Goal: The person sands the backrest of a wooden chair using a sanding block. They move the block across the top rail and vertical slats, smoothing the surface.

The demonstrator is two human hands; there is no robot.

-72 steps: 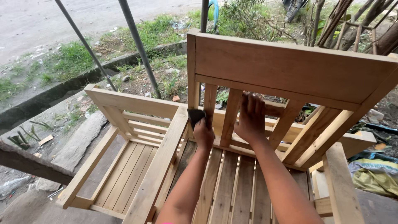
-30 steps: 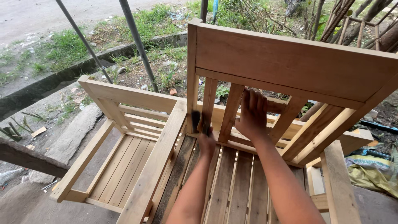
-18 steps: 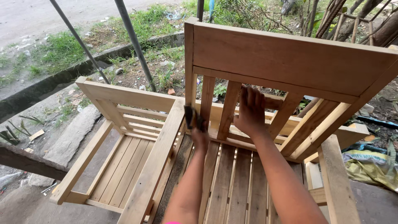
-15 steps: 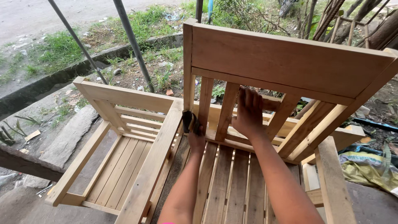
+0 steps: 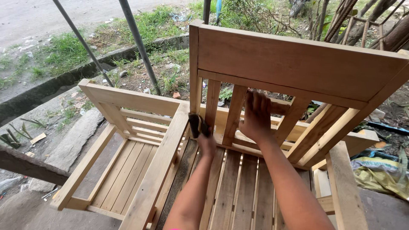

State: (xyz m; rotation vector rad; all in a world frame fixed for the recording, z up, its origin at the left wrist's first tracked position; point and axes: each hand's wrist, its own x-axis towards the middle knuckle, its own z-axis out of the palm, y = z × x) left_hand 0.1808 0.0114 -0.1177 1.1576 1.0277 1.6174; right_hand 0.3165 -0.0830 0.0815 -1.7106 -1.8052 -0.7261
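Left hand (image 5: 207, 142) slid sanding pad (image 5: 197, 125) lower along chair back (image 5: 294, 68) slat, fingers clamped on it. Right hand (image 5: 255, 117) spread, bracing next slat. Other slats probably still left.

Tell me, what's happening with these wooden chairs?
A person is working on an unpainted wooden chair outdoors. The left hand presses a small dark pad, which looks like sandpaper, near the foot of one backrest slat. The right hand lies flat against the neighbouring slats. A second chair frame of the same bare wood stands right beside it, on the left.
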